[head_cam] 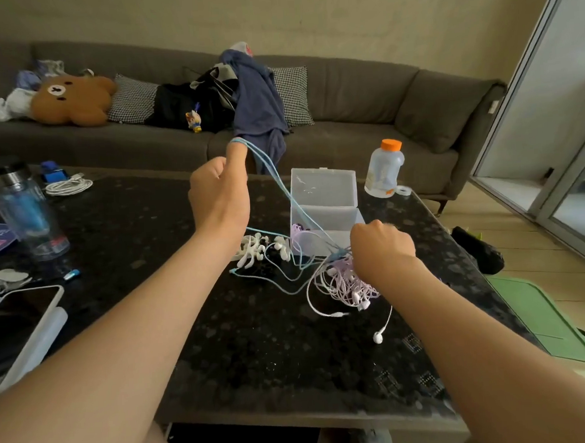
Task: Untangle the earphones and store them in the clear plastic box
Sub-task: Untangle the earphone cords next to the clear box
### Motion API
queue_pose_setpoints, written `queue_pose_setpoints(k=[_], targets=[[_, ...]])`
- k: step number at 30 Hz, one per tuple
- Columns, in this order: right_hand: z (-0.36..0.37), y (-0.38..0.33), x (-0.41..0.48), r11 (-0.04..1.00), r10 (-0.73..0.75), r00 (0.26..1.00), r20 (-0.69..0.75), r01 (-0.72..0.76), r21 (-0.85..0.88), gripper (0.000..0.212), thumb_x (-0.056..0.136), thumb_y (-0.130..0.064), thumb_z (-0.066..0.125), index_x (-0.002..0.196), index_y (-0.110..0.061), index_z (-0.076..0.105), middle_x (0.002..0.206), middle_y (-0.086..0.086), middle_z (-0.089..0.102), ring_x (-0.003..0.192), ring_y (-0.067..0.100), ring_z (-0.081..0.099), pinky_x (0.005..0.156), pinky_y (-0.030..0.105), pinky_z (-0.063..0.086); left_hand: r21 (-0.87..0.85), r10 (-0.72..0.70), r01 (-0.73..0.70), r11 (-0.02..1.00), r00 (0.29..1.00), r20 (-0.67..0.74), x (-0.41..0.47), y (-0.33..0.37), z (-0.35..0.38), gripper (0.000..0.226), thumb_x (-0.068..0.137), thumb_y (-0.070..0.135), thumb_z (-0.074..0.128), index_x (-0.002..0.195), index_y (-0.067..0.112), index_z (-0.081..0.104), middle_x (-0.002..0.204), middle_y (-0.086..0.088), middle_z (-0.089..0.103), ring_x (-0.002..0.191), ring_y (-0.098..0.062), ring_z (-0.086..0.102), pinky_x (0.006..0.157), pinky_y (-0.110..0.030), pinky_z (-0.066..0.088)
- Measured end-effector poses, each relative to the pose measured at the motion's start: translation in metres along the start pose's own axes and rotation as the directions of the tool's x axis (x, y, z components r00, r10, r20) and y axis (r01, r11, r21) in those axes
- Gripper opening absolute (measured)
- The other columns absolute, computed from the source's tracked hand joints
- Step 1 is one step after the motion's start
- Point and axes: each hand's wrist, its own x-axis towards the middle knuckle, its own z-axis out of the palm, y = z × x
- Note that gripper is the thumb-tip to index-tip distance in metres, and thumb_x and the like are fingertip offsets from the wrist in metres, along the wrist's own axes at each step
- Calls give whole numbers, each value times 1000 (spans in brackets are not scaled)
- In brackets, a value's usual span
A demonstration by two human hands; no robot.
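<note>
Saw a dark speckled table top (256, 341) across the middle of the frame, polished like stone and glossy. Noted a clear plastic box (323, 192) right of centre, smooth and faintly cloudy. Found a smooth, rubbery-looking coating on the blue cord (275, 174), the lilac cords (341, 283) and the white earphones (255, 250) at centre. Made out matt grey woven cloth on the sofa (345, 83) along the top, soft plush on the brown bear (71, 100) at upper left, and translucent plastic with a glossy orange cap on the bottle (383, 169) at upper right.

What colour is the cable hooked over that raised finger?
Light blue. The cable loops over the raised fingertip of the left hand, which shows clearly in the head view.
</note>
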Motion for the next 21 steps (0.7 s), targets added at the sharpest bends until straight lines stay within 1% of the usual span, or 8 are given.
queue_pose_setpoints(k=[2,5,9,12,15,17,19,21], targets=[[2,-1,-1,1000,-16,1000,4,16,4,33,100,-11,68,133,-11,62,104,10,63,91,25,66,80,36,56,-36,-44,48,998,995,94,0,-2,3,52,95,59,54,64,18,54,57,7,43,54,-14,37,57,-34,31],[-1,-4,-2,998,-61,998,-34,62,31,37,96,-21,75,131,-14,63,102,6,64,90,24,68,79,35,59,-13,-19,23,1000,974,224,-4,-5,8,54,98,58,58,55,24,60,69,1,52,51,-9,38,55,-33,30],[-7,-9,-2,990,-101,995,-18,103,97,58,87,-37,78,135,-20,50,111,6,53,103,30,63,84,40,58,5,18,-21,1000,954,300,-9,-3,13,54,98,56,58,54,25,61,55,7,39,48,-9,35,55,-33,28],[-7,-13,-3,899,-262,964,53,223,377,71,82,-24,78,142,-28,41,124,8,49,107,30,58,90,42,57,1,24,-26,1000,958,287,-11,-1,16,53,99,55,57,58,22,61,50,12,39,53,-10,37,56,-33,29],[-5,-17,-5,744,-440,895,68,321,587,64,81,-17,79,135,-36,50,102,-4,50,89,14,53,76,28,47,-15,8,-4,1000,954,299,-11,1,17,54,100,58,56,64,18,63,49,13,41,51,-8,38,54,-30,30],[0,-17,-4,749,-464,885,32,374,547,53,83,-22,82,128,-34,56,94,-10,47,83,10,49,75,25,43,-74,-19,45,996,946,323,-11,4,17,54,99,59,58,67,16,64,56,4,39,46,-8,32,51,-29,27],[9,-14,-2,786,-447,894,-3,395,476,52,88,-30,83,131,-31,55,106,-7,55,96,16,55,87,31,49,-149,-39,95,984,938,344,-11,6,17,55,93,64,58,59,21,64,72,-9,44,48,-9,29,52,-30,24],[17,-11,0,801,-395,918,-26,358,480,56,92,-27,79,138,-30,48,112,-1,65,102,21,61,97,41,54,-216,-61,149,965,929,366,-12,6,17,61,92,69,53,58,20,63,74,-8,49,52,-10,29,56,-30,25]])
